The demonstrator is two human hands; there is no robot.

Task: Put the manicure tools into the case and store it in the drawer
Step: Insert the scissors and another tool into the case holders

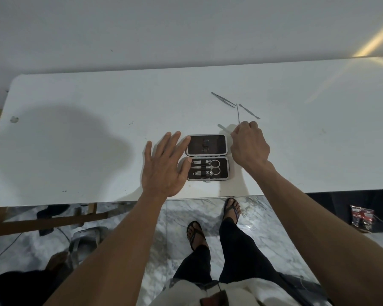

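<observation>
A small manicure case lies open near the front edge of the white table. Its lower half holds two nail clippers and small scissors; the lid half lies flat behind it. My left hand rests flat with fingers spread, touching the case's left side. My right hand is just right of the lid, pinching a thin metal file that sticks out to the left. Tweezers, a slim pick and a flat cuticle tool lie loose farther back.
The table stands against a pale wall. Below its front edge are marble floor tiles, my legs in sandals, a wooden frame at the left and a red-black packet at the right. No drawer is in view.
</observation>
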